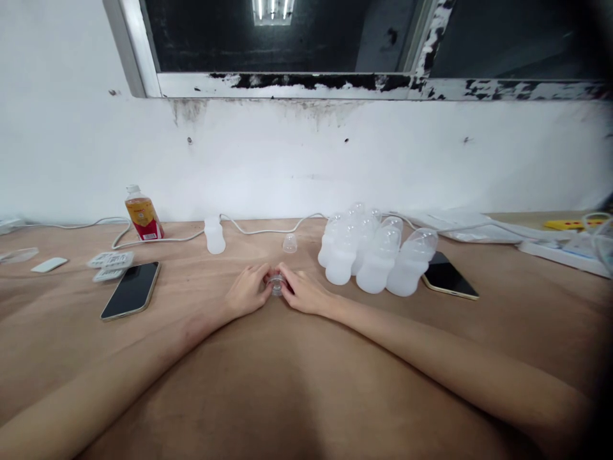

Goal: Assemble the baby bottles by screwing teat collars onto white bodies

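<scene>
Two-handed grip on clear ring (276, 285), closed to its width, pinched between left hand (249, 290) and right hand (304, 291). On or just over tabletop (268, 377), can't tell which. Near clear cap (290, 243); left of clustered bottles (373, 271), right of lone bottle (215, 237).

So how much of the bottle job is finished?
The bunched bottles look done: they wear clear caps. The left hand and right hand hold a small clear piece. What seems left is the lone bottle, with no clear cap on, and the loose cap on the table.
</scene>
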{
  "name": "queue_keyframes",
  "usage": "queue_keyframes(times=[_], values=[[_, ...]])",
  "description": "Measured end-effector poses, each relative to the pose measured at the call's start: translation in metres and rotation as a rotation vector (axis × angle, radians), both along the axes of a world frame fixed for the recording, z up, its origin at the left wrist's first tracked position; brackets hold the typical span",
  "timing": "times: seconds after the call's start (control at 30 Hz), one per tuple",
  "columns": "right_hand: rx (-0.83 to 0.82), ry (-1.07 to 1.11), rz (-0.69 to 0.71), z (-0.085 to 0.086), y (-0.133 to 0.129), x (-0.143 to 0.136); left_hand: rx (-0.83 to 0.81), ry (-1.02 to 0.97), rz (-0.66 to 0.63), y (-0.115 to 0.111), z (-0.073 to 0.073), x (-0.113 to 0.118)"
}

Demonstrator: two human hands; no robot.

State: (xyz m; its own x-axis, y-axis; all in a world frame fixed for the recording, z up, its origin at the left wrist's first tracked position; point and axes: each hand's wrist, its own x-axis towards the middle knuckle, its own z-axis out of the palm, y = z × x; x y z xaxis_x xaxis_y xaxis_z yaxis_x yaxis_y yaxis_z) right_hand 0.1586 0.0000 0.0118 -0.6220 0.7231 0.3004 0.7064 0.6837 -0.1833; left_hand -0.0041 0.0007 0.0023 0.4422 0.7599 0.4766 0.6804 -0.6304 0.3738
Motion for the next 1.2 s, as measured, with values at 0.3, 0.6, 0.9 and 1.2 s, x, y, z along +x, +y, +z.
queue_keyframes(times=[0.3, 0.6, 0.9, 1.2], values=[[-0.004, 0.013, 0.011, -0.0006, -0.0003, 0.0012, -0.108, -0.050, -0.090, 0.0006, 0.0029, -0.0054], [-0.021, 0.061, 0.015, -0.0003, 0.0009, -0.0011, -0.158, -0.125, -0.070, 0.0044, -0.0007, 0.0024], [0.011, 0.034, 0.016, -0.0029, 0.0028, 0.0020, -0.175, -0.086, -0.074, 0.0085, -0.0039, -0.0042], [-0.001, 0.070, 0.054, -0.0020, 0.0023, 0.0025, -0.180, -0.107, -0.077, 0.0042, -0.0025, -0.0033]])
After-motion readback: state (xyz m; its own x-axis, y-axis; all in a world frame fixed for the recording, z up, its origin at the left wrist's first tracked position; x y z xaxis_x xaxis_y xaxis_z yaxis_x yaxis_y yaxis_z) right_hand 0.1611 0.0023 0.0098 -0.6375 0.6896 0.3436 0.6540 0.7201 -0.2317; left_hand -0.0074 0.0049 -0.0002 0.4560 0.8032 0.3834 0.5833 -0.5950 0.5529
